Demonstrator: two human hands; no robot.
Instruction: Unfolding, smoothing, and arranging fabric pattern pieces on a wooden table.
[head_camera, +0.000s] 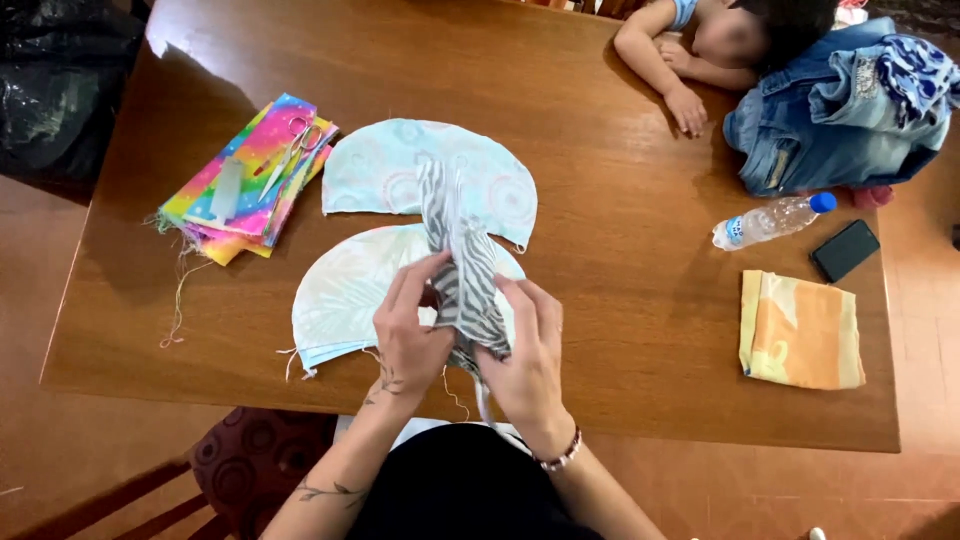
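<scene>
Both of my hands hold a strip of grey-and-white zebra-striped fabric above the near middle of the wooden table. My left hand pinches its lower left side, and my right hand grips its lower right end. The strip runs up over two pale blue half-round fabric pieces, one near me and one farther back.
A folded rainbow fabric with scissors on it lies at the left. At the right are a folded orange-yellow cloth, a plastic water bottle, a black phone and a heap of denim clothes. Another person leans on the far edge.
</scene>
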